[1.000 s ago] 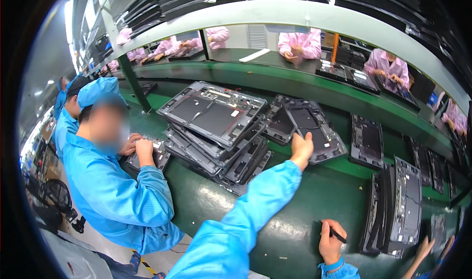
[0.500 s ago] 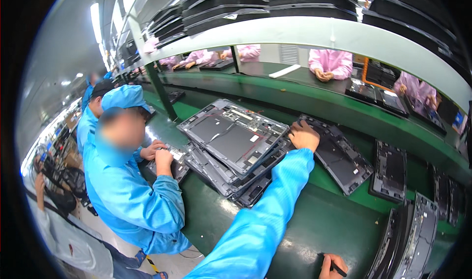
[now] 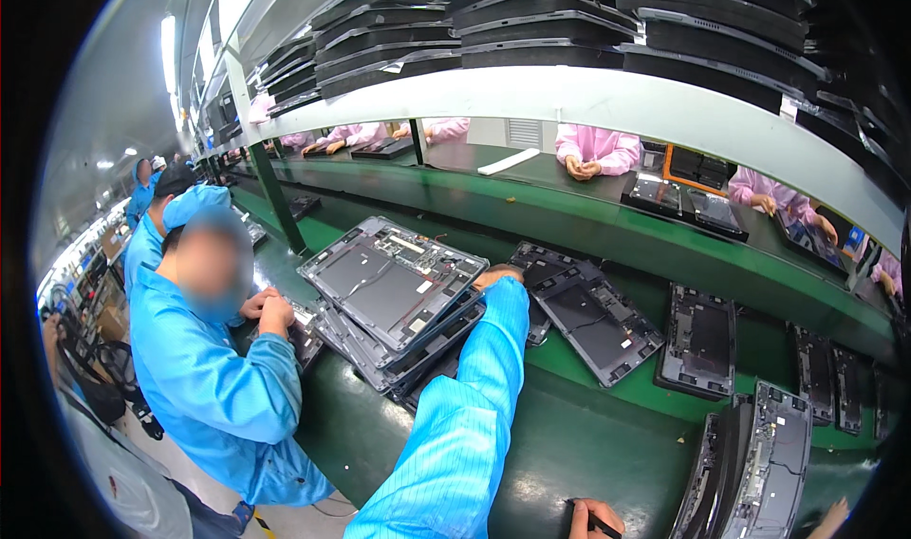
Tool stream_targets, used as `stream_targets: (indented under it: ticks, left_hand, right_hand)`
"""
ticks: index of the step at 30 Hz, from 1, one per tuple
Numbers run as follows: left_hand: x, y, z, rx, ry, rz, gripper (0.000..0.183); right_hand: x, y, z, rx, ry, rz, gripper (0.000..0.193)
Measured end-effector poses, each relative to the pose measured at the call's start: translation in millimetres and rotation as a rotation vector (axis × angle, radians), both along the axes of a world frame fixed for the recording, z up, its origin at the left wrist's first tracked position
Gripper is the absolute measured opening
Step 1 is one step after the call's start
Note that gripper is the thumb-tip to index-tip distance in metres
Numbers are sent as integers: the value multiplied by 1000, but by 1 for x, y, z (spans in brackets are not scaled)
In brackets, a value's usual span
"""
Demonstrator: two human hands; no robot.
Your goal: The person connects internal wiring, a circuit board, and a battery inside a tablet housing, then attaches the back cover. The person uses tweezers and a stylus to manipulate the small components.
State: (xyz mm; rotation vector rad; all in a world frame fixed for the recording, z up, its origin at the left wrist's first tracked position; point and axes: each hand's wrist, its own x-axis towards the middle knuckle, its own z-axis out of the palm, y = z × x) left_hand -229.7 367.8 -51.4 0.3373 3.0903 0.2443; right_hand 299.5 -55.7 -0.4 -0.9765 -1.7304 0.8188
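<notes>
My left hand [image 3: 499, 275] reaches across the bench to the right corner of a stack of grey laptop casings. Its fingers are curled at the edge of the top laptop casing [image 3: 356, 278], partly hidden by the hand and blue sleeve. That casing lies tilted, its circuit board and cables facing up; the casings under it are skewed. At the lower edge, my right hand [image 3: 600, 520] is closed round a slim black pen-like tool [image 3: 602, 526], cut off by the frame. Right of the stack, an opened casing [image 3: 596, 316] lies askew, overlapping another.
A co-worker in blue [image 3: 209, 359] works at the left. More casings stand upright [image 3: 773, 468] at the lower right, near another hand [image 3: 835, 518]. A casing [image 3: 697, 335] lies behind them. Overhead, a white shelf [image 3: 531, 83] carries black stacks; people in pink sit beyond.
The view has shifted, so the scene sits further left and lower. My left hand has moved in closer against the stack's corner. My right hand still holds the black tool.
</notes>
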Motion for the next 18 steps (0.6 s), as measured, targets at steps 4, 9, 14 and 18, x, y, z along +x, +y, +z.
stream_targets:
  ticks: [4,9,14,18]
  left_hand:
    - [235,12,68,73,-246,-409,73]
    - [214,-18,112,372,293,-362,53]
    - [297,-24,158,430,637,-705,15]
    - [307,-20,182,476,894,-785,20]
  right_hand:
    - [29,22,-11,-36,-111,-234,14]
    - [18,10,-4,-22,-57,-100,14]
    - [21,9,-13,-118,-18,-119,16]
    - [21,5,-1,-174,-44,-115,20]
